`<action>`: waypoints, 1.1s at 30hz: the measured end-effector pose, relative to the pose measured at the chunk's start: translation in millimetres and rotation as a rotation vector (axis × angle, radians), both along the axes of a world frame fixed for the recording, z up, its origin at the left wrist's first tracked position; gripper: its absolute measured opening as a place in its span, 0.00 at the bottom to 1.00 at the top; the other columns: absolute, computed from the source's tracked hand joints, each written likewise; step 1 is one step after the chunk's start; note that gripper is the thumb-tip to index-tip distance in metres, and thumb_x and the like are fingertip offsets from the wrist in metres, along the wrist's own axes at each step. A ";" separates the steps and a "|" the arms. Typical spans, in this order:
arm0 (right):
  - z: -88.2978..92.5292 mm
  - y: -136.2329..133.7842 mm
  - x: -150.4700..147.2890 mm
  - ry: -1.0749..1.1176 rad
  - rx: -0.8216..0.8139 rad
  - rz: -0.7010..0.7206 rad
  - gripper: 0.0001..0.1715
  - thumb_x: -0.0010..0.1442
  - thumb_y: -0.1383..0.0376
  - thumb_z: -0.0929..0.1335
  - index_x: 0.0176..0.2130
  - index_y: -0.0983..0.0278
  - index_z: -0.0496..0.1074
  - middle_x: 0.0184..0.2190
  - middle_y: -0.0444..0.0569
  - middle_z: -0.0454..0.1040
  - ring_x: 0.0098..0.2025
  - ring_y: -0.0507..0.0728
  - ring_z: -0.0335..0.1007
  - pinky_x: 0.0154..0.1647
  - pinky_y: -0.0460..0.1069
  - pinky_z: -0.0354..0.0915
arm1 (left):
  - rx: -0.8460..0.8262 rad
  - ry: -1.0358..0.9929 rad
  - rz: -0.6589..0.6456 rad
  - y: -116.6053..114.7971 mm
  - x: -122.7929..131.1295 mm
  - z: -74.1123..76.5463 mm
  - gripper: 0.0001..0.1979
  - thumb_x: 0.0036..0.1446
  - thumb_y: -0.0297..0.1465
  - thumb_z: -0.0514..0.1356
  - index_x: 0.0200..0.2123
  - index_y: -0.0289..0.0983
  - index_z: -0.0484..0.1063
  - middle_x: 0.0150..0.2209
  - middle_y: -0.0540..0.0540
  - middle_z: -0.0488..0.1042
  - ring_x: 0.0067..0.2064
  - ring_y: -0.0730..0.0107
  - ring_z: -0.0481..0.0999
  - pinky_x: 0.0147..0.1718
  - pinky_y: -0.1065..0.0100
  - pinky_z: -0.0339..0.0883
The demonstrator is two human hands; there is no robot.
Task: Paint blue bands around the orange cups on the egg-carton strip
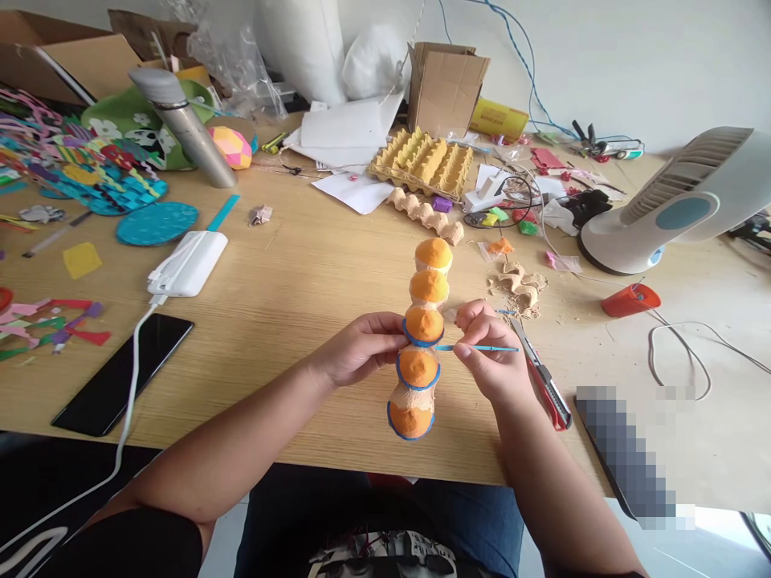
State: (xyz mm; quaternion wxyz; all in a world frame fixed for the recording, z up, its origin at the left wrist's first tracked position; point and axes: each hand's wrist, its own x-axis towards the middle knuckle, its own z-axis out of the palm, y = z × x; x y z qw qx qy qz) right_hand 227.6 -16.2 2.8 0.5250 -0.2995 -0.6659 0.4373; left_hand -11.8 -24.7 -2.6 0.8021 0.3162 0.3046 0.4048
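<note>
A strip of egg carton cups [418, 396] extends away from me, its several domes coated in orange, apparently clay. Dark blue edging [410, 438] runs along the rims of the three nearest domes; the two farthest show only orange. My left hand [355, 347] grips the strip's left side by the third dome, thumb and fingers closed. From the right, my right hand [491, 353] pinches a thin, straight blue stick [497, 348]. Its tip touches or nearly touches the strip between the third and fourth domes. I cannot tell exactly what kind of stick it is.
Right of my right hand lies a red utility knife [551, 393], near torn carton scraps [521, 285] and an orange-red cup [630, 300]. A white fan [668, 201] stands farther right. A yellow egg tray [422, 164] sits behind; a power bank [188, 263] and black phone [124, 373] lie left.
</note>
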 end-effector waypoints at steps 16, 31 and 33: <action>15.0 -5.8 -4.5 -0.201 0.294 -0.067 0.10 0.61 0.71 0.79 0.35 0.57 0.79 0.38 0.44 0.65 0.41 0.56 0.68 0.44 0.54 0.68 | 0.006 0.033 0.022 -0.1 0.0 -1.0 0.16 0.47 0.36 0.81 0.38 0.37 0.87 0.36 0.46 0.85 0.39 0.68 0.82 0.40 0.69 0.76; 16.6 -6.1 -2.4 -0.272 0.362 -0.102 0.07 0.63 0.67 0.78 0.35 0.55 0.80 0.37 0.46 0.67 0.40 0.58 0.69 0.43 0.57 0.69 | 0.040 0.037 0.012 0.1 -1.3 -2.9 0.14 0.52 0.35 0.78 0.40 0.36 0.86 0.38 0.43 0.85 0.40 0.64 0.83 0.43 0.65 0.75; 18.1 -5.7 -1.7 -0.287 0.403 -0.100 0.08 0.63 0.68 0.78 0.37 0.54 0.81 0.37 0.46 0.67 0.41 0.58 0.69 0.44 0.57 0.68 | 0.034 0.036 0.014 0.4 -1.4 -2.6 0.13 0.51 0.34 0.78 0.39 0.36 0.86 0.38 0.44 0.85 0.40 0.64 0.83 0.43 0.65 0.75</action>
